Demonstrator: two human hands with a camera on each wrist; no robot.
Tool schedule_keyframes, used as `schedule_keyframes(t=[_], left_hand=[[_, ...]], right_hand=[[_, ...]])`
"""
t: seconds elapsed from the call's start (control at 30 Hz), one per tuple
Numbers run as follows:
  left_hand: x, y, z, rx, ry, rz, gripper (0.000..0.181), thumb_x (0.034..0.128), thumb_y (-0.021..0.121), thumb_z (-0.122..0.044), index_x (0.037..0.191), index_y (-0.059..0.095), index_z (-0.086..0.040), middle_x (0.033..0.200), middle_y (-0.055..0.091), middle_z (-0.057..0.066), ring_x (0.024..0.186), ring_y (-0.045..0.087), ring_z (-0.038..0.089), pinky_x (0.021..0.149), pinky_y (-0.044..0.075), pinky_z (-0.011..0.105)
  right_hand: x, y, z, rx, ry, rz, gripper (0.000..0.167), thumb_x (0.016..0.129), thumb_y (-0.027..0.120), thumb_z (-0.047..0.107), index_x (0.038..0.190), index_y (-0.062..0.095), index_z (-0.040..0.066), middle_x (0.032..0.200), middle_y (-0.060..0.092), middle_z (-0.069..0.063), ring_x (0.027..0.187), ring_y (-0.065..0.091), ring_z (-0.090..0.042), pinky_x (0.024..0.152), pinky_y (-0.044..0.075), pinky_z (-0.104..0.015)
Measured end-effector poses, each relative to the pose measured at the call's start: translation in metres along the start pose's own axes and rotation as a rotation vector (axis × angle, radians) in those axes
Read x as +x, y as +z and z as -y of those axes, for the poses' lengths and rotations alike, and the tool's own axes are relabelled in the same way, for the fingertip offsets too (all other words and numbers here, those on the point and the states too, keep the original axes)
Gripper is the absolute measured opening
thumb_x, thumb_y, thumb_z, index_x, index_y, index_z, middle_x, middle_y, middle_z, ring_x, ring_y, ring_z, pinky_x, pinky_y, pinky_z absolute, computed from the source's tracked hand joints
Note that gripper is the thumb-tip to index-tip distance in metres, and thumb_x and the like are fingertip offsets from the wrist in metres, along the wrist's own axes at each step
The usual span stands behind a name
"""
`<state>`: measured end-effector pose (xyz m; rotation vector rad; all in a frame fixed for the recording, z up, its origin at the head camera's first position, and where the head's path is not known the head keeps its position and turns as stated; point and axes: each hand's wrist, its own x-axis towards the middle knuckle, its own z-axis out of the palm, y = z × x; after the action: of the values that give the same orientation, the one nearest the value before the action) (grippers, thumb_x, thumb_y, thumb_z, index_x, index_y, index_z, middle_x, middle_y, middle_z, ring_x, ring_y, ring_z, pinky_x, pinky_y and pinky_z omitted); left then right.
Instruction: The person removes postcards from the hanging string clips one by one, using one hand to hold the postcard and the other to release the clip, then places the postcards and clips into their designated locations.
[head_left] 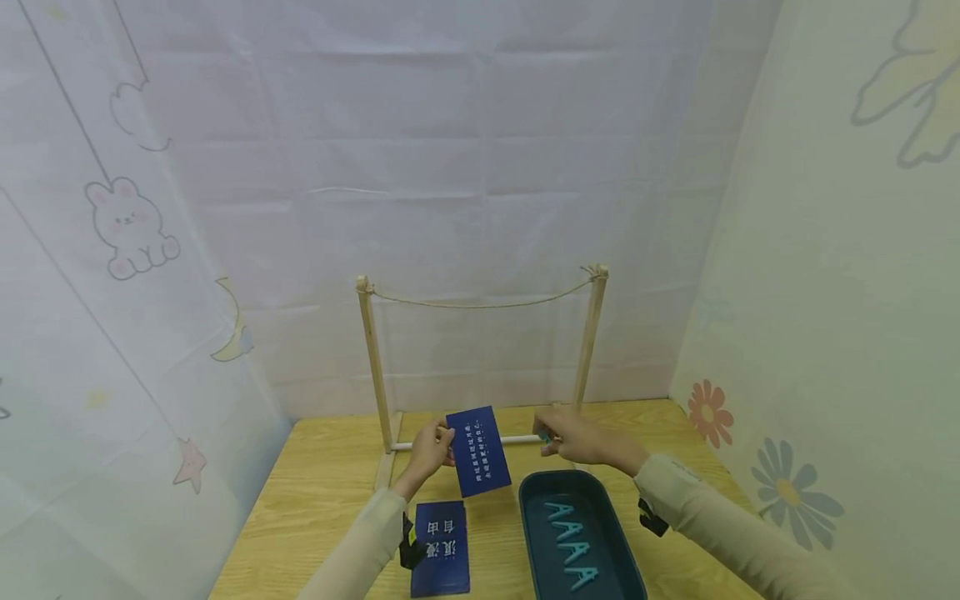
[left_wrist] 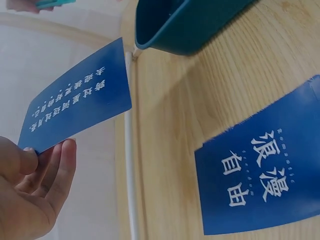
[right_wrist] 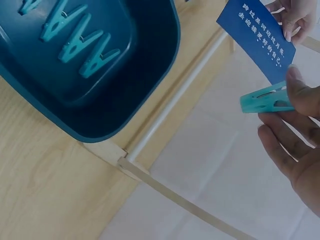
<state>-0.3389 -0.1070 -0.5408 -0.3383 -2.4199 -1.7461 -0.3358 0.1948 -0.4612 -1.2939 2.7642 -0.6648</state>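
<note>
My left hand [head_left: 427, 455] pinches a dark blue card [head_left: 480, 457] with white Chinese writing by its edge, thumb on one face and fingers behind. The card is held up above the table, tilted. My right hand [head_left: 583, 437] holds a teal clothespin [right_wrist: 267, 99] between thumb and fingers, its clamping end pointing toward the card but apart from it in the right wrist view. Below the left forearm, another blue card [left_wrist: 250, 175] with larger white characters lies on the table. Several matching clothespins [head_left: 581, 577] lie in a row in the dark teal tray [head_left: 558, 485].
Behind the hands stands a wooden frame [head_left: 375, 367] with a slack string [head_left: 480, 307] tied between its two posts. A white rod [head_left: 521, 438] joins the posts near the wooden tabletop [head_left: 300, 500]. Patterned fabric walls [head_left: 480, 167] enclose the back and sides.
</note>
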Motion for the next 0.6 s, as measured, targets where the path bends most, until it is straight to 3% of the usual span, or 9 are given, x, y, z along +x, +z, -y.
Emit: schedule_keyframes(t=[0.23,0.43,0.6], left_hand=[[-0.011,-0.007,0.005,0.024,-0.048,0.061,0.016,0.1022,0.049,0.001,0.112,0.051,0.014,0.076,0.062,0.018,0.055,0.065,0.027,0.048,0.059,0.032],[-0.021,-0.011,0.013,0.060,-0.037,0.061,0.016,0.1008,0.049,0.004,0.110,0.049,0.017,0.079,0.063,0.023,0.058,0.066,0.037,0.047,0.059,0.033],[-0.026,-0.012,0.024,0.065,-0.098,0.074,0.018,0.1009,0.051,0.002,0.112,0.051,0.016,0.077,0.061,0.017,0.055,0.065,0.026,0.054,0.061,0.045]], right_hand=[[-0.012,0.010,-0.003,-0.012,-0.025,0.072,0.027,0.089,0.076,0.015,0.111,0.061,0.009,0.103,0.059,-0.007,0.087,0.058,-0.023,0.071,0.052,-0.028],[-0.016,0.024,-0.009,-0.053,-0.065,0.053,0.027,0.086,0.080,0.015,0.108,0.066,0.009,0.103,0.060,-0.006,0.087,0.061,-0.019,0.071,0.055,-0.027],[-0.017,0.035,-0.013,-0.079,-0.088,0.072,0.026,0.083,0.081,0.014,0.104,0.067,0.011,0.098,0.059,-0.003,0.083,0.057,-0.012,0.070,0.053,-0.025]])
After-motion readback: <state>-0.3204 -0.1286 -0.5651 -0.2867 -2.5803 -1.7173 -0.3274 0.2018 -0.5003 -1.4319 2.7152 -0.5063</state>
